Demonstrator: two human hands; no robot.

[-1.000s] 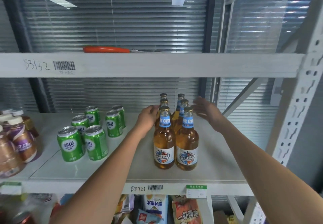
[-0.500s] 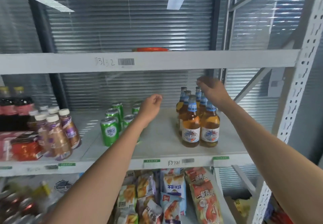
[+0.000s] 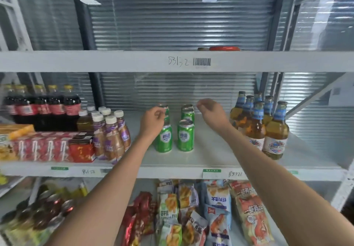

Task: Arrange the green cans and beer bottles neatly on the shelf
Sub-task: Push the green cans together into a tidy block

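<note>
Green cans (image 3: 174, 130) stand upright, seemingly in two rows.

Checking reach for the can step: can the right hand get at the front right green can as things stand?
Probably yes. The right hand hovers just right of the can rows, holding nothing, and the front right green can stands clear on its right side, with bare shelf before the beer bottles.

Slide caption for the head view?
Both hands, left and right, hover by green cans; beer bottles grouped right.
</note>
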